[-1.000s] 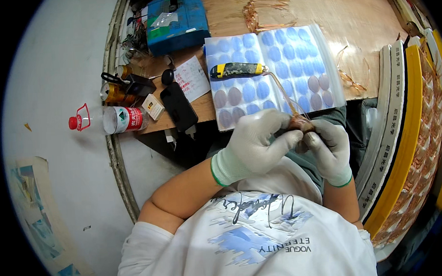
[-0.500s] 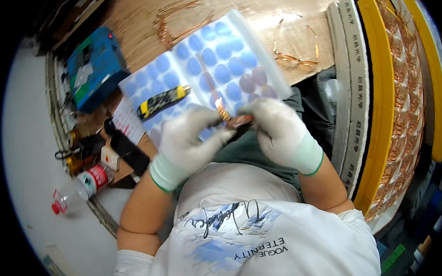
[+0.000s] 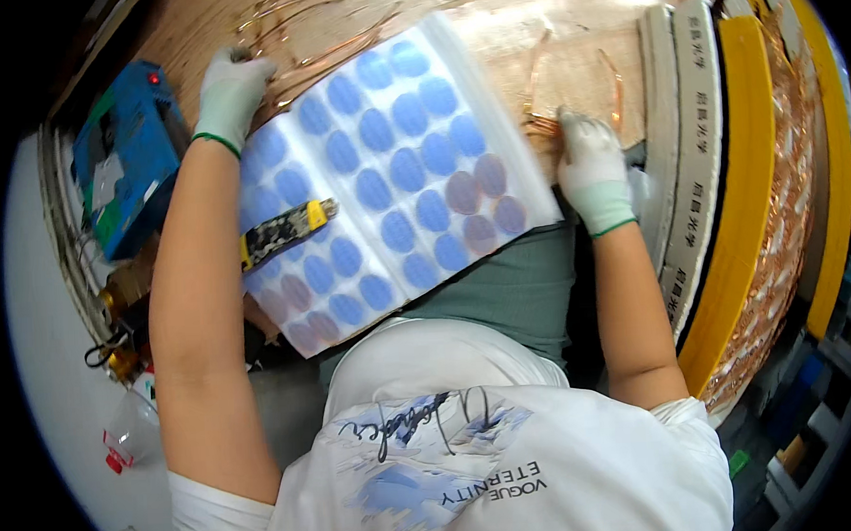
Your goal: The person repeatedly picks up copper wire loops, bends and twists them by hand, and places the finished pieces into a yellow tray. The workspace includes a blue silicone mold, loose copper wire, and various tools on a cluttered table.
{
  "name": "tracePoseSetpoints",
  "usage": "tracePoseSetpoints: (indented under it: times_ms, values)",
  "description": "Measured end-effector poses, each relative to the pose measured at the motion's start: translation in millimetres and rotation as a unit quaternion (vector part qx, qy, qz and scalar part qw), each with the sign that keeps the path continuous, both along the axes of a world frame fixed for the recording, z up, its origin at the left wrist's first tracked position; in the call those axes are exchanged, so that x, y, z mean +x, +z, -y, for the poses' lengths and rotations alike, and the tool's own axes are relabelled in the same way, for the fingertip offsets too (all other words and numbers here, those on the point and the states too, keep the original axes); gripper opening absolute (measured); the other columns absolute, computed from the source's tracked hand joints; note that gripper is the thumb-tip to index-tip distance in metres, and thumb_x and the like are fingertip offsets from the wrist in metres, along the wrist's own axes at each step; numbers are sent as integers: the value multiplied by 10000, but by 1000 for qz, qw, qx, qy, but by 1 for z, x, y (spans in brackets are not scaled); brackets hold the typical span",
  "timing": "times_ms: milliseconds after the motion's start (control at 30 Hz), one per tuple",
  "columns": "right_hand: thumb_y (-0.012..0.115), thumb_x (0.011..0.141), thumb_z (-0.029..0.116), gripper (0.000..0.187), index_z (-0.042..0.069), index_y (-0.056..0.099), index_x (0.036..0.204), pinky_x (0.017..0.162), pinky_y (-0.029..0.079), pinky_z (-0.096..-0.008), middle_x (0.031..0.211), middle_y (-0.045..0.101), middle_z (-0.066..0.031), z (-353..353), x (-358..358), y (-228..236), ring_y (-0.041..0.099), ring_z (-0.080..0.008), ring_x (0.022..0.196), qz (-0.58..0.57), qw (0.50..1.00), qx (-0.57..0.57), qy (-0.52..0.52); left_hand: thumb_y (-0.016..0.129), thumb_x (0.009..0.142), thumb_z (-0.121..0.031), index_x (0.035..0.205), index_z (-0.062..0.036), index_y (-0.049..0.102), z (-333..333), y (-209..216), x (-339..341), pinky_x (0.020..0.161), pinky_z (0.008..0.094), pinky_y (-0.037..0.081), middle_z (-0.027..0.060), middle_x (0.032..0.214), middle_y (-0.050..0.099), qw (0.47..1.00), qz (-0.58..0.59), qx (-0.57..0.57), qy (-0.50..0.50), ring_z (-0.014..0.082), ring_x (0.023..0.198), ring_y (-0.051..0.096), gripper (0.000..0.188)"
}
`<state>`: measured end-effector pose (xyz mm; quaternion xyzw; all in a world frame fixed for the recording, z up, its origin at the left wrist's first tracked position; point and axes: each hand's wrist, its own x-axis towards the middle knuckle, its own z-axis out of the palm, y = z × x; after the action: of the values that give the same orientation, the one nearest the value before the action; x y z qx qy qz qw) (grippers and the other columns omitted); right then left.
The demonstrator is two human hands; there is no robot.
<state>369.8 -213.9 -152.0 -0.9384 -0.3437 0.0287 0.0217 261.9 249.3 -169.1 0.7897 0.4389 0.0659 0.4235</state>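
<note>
My left hand (image 3: 233, 92), in a white glove with a green-edged cuff, reaches to the far left. Its fingers are bent together beside several copper-coloured spectacle frames (image 3: 314, 69); what is in them, if anything, is hidden. On the right, my gloved right hand (image 3: 592, 154) has its fingers closed at the front of a copper-coloured spectacle frame (image 3: 541, 125), whose temples point away from me. Between my arms lies a white sheet with rows of blue and purplish round lenses (image 3: 407, 169). A yellow and black patterned tool (image 3: 286, 232), like a folded knife, rests on it.
A blue box-shaped device (image 3: 131, 160) with a red light stands at the left. Below it, a clear bottle with a red cap (image 3: 116, 459) lies partly behind my arm. White and yellow boards (image 3: 736, 204) stand on edge at the right, beside trays of copper-coloured parts (image 3: 780, 222).
My hands have parted from above the near edge of the lens sheet, where they held a copper-coloured piece. The left went far left to the spectacle frames; the right went right and away from me.
</note>
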Motion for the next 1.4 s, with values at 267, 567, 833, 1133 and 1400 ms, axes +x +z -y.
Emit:
tracePoseSetpoints:
  times_ms: [267,567,833,1133,1400]
  values:
    - [669,784,8,367,61,706,1145,868,539,-448,1040,712,-146,-76,-88,79,663,-327,953,-85,946,283,135,667,980,-152,1194,30,645,33,99,-65,648,218,480,44,924,677,925,339,-146,89,64,769,581,282]
    - [715,775,387,419,94,708,1073,961,459,-499,1166,632,-127,-192,-229,55,619,-340,1093,-212,930,90,286,624,961,-91,1094,0,688,178,168,-226,714,349,538,164,896,683,891,250,221,-307,270,777,672,174]
    - [646,875,167,187,44,646,1016,798,530,-505,947,686,-177,-164,-231,78,688,-379,922,-361,870,255,217,512,1027,-39,1181,65,545,226,166,-307,784,312,592,155,999,725,940,285,-28,-187,160,869,710,189]
    - [716,847,-124,279,-41,635,1100,742,548,-275,989,701,-155,-65,-270,136,692,-172,850,-337,762,539,123,571,1029,-137,1184,27,620,258,160,-290,673,302,567,134,820,702,942,261,-36,-207,200,714,715,231]
    - [668,981,103,163,-42,602,1016,660,487,-236,955,603,-73,-78,-267,149,603,-105,771,-512,648,559,71,547,1052,-159,1190,21,610,252,166,-299,625,308,553,103,795,691,916,302,-72,-255,188,655,690,236]
